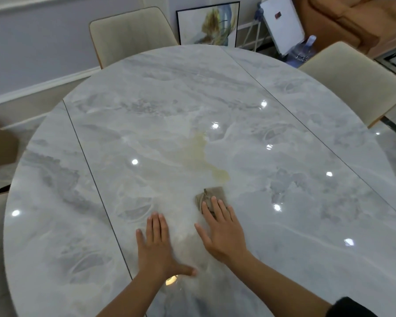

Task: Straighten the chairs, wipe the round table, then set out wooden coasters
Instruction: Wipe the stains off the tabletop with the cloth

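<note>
A person leans over a round marble-look table (pixel 284 259), both forearms reaching in from the near edge. The left hand (pixel 157 245) lies flat, palm down, fingers together and pointing toward the far edge, thumb splayed out to the right; it grips nothing. The right hand (pixel 222 232) is also palm down w/ fingers spread, fingertips pressing on the near part of a small folded tan cloth (pixel 212 195); it pins the cloth rather than pinching it. A dark sleeve (pixel 350 307) shows at the right forearm, bottom right corner.

The cloth sits on the surface's centre panel, a bit nearer the near edge than the middle. Just beyond it, toward the table's centre, a yellowish spill (pixel 204 156) streaks the surface; cloth and spill are near, not clearly touching.

Two thin seams run across the top, splitting off a left and a right leaf. The rest of the surface is bare, w/ only ceiling-light reflections on the gloss.

Around the rim: one cream chair (pixel 133 35) at the far-left edge, another cream chair (pixel 352 76) at the far-right edge, backs close to the rim. Behind them, a framed picture (pixel 208 24) and a whiteboard (pixel 281 26) lean by the wall, w/ a water bottle (pixel 304 49) and an orange sofa (pixel 361 17) at far right.

No coasters in view.
</note>
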